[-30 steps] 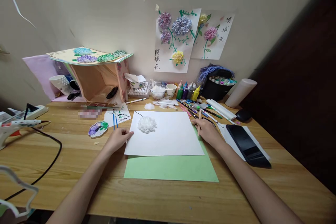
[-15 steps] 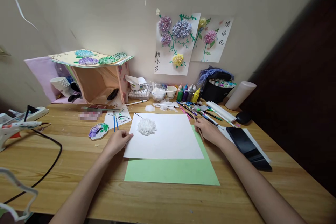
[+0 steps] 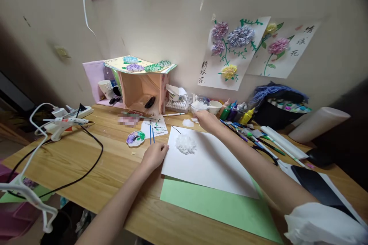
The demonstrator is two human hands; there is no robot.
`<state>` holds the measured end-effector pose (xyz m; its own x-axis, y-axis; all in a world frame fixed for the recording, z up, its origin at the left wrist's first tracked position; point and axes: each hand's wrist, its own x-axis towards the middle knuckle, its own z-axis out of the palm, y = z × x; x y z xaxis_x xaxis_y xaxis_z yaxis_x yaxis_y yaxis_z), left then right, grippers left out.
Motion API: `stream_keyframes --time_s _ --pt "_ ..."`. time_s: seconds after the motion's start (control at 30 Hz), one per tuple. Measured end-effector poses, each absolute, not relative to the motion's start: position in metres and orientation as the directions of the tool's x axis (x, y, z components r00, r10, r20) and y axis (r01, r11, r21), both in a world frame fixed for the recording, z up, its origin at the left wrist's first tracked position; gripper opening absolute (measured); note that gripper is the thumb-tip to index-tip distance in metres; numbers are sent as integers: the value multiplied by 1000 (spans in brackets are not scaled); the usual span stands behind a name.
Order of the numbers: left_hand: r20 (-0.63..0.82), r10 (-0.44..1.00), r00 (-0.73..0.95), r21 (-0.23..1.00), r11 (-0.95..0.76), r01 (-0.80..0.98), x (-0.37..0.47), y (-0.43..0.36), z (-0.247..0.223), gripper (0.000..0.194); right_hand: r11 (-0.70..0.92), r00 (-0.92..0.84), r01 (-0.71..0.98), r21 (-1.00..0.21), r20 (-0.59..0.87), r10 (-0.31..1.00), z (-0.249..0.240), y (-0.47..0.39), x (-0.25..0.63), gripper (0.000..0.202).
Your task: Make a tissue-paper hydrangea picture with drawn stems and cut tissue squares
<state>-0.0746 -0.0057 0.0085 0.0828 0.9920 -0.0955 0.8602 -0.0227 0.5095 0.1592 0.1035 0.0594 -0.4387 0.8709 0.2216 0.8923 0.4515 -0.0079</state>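
A white sheet of paper (image 3: 218, 160) lies on a green sheet (image 3: 207, 201). Near its upper left stands a fluffy white tissue-like flower (image 3: 186, 144), with a short dark line beside it. At the sheet's left edge my left hand (image 3: 154, 157) is closed, thumb and fingers on the paper's border. My right hand (image 3: 207, 121) reaches across the sheet to the bowl of white scraps (image 3: 198, 106) at the back. Its fingers are drawn together there, and what they may hold is too small to make out.
A paint palette (image 3: 135, 138), two blue brushes (image 3: 152, 134) and a glue gun (image 3: 61, 126) lie to the left. Paint bottles (image 3: 236, 111), a white cup (image 3: 215, 106) and several pens (image 3: 273, 145) are right of the bowl. A black phone (image 3: 322, 185) lies at the right.
My right hand has left the right edge of the paper and moved left and back to the bowl. The view has turned left. My left hand stays at the paper's left edge.
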Motion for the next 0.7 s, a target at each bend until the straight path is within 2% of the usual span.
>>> stream_keyframes --time_s 0.17,0.27,0.33,0.4,0.53,0.7 --pt "-87 996 -27 402 60 914 -73 -7 16 38 388 -372 921 -39 209 904 64 121 172 23" --pt "11 997 -72 294 66 953 -66 -10 18 36 274 -258 960 -60 192 947 60 115 213 22" --pt "108 994 -12 285 -19 958 -59 -13 18 34 197 -182 978 -70 177 967 55 106 244 21" --pt "218 969 119 312 -184 932 -50 -18 17 32 133 -119 988 -81 165 979 51 98 272 20" --pt "425 842 331 338 -487 805 -33 -29 10 24 72 -53 990 -123 152 987 44 86 311 19" --pt "529 742 411 304 -618 725 -21 -37 3 15 86 -51 979 -186 184 982 33 83 319 20"
